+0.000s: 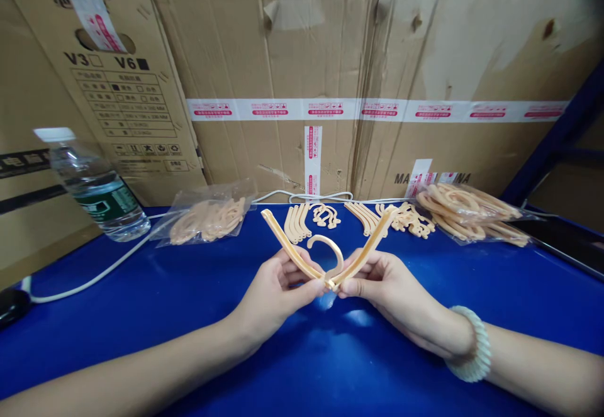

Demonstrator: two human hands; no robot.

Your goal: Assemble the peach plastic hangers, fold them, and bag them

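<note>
Between my hands is a beige plastic clothes hanger (pixel 363 255), held above the blue table. Its two curved arms spread upward in a V, and its hook (pixel 336 250) stands between them. My left hand (pixel 287 282) is closed on the left arm, thumb close to the joint at the bottom. My right hand (pixel 377 278) pinches the right arm near the same joint. Behind the hanger lie a row of loose hanger arms (pixel 297 222), some loose hooks (pixel 326 216), more arms (pixel 361 217) and a pile of small hook pieces (pixel 413 221).
A clear bag of beige parts (pixel 207 221) lies at the left, with other bagged parts (pixel 472 212) at the right. The water bottle (pixel 101 190) stands at the left by a white cable (pixel 94 288). Cardboard boxes (pixel 283 46) wall off the back of the blue table (pixel 189 366).
</note>
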